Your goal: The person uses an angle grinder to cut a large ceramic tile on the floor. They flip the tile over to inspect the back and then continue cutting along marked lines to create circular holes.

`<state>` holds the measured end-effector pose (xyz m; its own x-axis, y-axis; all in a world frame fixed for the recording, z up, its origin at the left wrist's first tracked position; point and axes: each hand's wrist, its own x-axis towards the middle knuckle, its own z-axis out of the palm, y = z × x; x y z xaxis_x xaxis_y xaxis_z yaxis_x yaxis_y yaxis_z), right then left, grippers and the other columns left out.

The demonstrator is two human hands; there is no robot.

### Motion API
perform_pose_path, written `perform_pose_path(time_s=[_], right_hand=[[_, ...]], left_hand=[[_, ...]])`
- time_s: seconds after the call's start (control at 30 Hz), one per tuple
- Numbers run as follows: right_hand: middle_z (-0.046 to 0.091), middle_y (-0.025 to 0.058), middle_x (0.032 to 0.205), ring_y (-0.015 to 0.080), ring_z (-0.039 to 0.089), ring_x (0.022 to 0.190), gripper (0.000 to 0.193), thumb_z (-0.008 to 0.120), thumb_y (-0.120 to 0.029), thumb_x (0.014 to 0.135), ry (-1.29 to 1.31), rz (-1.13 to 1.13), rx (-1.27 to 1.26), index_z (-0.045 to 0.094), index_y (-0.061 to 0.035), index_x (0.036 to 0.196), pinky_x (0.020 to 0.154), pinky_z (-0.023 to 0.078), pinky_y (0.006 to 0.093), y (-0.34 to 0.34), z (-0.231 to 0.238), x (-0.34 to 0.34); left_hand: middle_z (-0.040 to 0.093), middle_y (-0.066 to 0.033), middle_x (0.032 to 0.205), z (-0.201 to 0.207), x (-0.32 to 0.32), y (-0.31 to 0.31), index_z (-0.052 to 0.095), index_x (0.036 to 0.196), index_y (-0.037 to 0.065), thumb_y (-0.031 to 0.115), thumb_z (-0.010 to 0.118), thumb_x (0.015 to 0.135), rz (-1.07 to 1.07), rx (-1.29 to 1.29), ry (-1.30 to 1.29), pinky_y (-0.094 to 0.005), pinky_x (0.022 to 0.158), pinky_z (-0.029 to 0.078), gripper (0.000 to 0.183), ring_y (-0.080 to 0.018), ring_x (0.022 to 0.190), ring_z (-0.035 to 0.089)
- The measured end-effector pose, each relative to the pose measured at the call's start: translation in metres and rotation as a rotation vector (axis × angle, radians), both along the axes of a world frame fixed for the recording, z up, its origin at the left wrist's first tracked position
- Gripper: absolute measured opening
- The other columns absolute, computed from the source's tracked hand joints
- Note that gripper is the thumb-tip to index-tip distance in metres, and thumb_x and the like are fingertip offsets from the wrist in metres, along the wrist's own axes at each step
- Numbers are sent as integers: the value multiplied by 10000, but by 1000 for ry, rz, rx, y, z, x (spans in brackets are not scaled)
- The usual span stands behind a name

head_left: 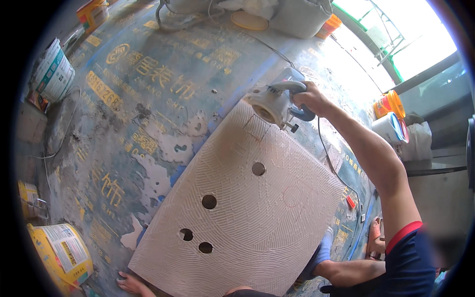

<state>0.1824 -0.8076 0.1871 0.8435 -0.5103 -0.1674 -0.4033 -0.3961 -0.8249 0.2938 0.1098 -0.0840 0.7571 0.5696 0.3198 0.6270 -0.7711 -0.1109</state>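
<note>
My right hand (310,98) is wrapped round the grey handle of a handheld electric tile cutter (269,105), which has a pale body, a round guard and a small black knob. It sits over the far corner of a large beige tile (247,213). The tile's ribbed face is up, with several round holes cut through it. A pencilled rectangle shows just under the cutter, and a faint reddish circle is drawn at the right. My left hand (131,283) lies by the tile's near left corner, fingers apart, holding nothing. The cutter's blade cannot be made out.
Yellow buckets (64,257) and a white bucket (53,72) stand along the left. More buckets (391,106) are at the right, near a bright opening. The cutter's black cord (336,168) crosses the printed floor sheeting (143,74). Another person's sandalled feet (376,237) are at the right.
</note>
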Motion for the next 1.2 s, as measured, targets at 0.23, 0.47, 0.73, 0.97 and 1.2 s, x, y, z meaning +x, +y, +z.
perform_pose_path(time_s=[0.23, 0.47, 0.73, 0.97, 1.2], right_hand=[[583, 10, 650, 101, 529, 569, 211, 648, -113, 706, 41, 36, -13, 685, 9, 874, 536, 426, 270, 4, -3, 8], [582, 11, 665, 94, 535, 574, 266, 646, -93, 718, 53, 37, -17, 694, 15, 956, 531, 431, 266, -4, -4, 10], [576, 6, 665, 90, 527, 572, 276, 642, -84, 717, 77, 56, 0, 690, 19, 968, 530, 426, 258, 4, 1, 19], [610, 25, 691, 103, 547, 578, 244, 649, -103, 714, 79, -31, -8, 688, 22, 919, 544, 453, 268, 3, 11, 3], [611, 90, 751, 161, 581, 633, 199, 601, -78, 708, 124, -411, 283, 658, 24, 870, 601, 480, 290, 73, 86, -86]], left_hand=[[500, -135, 1428, -8, 1, -4, 519, 1394, 61, 638, 445, 952, 92, -35, 28, -441, 1103, 349, 731, -299, 1338, 459], [514, -148, 1411, -6, 1, -6, 529, 1380, 64, 633, 445, 953, 71, -49, 26, -461, 1079, 374, 717, -318, 1309, 487], [530, -165, 1374, -4, 0, -2, 537, 1356, 41, 601, 460, 964, 46, -19, -49, -452, 1063, 392, 688, -335, 1273, 509], [518, -175, 1381, -8, 4, -14, 541, 1343, 26, 595, 473, 963, 28, -68, 14, -447, 1061, 396, 687, -337, 1274, 505], [539, -198, 1352, -5, 11, 14, 558, 1319, 24, 669, 475, 906, 28, -46, -105, -514, 1045, 399, 771, -379, 1269, 506]])
